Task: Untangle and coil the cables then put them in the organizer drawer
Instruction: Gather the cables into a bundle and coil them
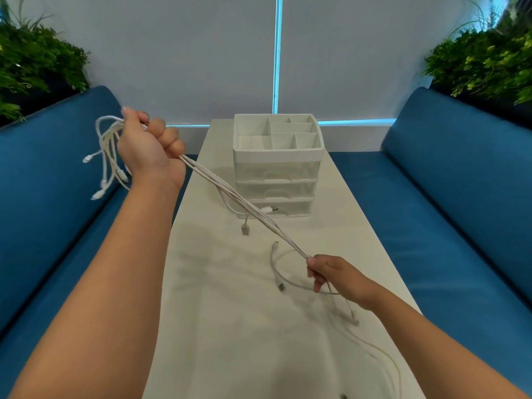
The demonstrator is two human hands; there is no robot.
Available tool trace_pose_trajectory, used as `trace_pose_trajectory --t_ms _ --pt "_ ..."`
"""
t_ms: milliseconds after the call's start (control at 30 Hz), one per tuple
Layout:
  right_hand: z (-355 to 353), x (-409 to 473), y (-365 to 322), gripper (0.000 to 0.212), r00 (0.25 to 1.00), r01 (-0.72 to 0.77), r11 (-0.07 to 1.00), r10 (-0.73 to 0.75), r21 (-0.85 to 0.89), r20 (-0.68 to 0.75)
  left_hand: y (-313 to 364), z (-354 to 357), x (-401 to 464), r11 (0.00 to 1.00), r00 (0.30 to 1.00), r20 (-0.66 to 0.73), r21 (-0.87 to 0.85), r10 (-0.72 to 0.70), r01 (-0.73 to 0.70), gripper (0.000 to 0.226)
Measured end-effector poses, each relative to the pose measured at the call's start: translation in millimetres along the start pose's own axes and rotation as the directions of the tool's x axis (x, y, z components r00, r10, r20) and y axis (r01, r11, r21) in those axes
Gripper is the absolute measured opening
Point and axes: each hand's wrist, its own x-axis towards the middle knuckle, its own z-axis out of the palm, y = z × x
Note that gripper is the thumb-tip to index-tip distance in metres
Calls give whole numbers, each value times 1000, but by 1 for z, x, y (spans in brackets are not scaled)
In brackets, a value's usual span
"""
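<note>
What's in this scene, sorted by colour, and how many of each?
White: 3 — cable bundle, drawer organizer, table
Blue: 2 — left sofa, right sofa
Green: 2 — left plant, right plant
Total: 7

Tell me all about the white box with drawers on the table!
The organizer is white plastic with see-through drawer fronts. Its open top tray is split into several empty compartments, and three drawers stacked below look shut. It stands upright at the far end of the white table. A white cable plug lies against its bottom drawer; neither hand touches it.
</note>
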Motion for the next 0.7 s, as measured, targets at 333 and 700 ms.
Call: trace_pose_trajectory --t_ms 333,700 --pt "-1 27 -12 57 916 -350 757 153 -552 -372 -14 0 -13 998 998 29 38 -49 48 39" --pt "10 15 4 63 894 -397 700 149 -594 -422 -25 -3 -19 995 996 40 56 -82 80 39"
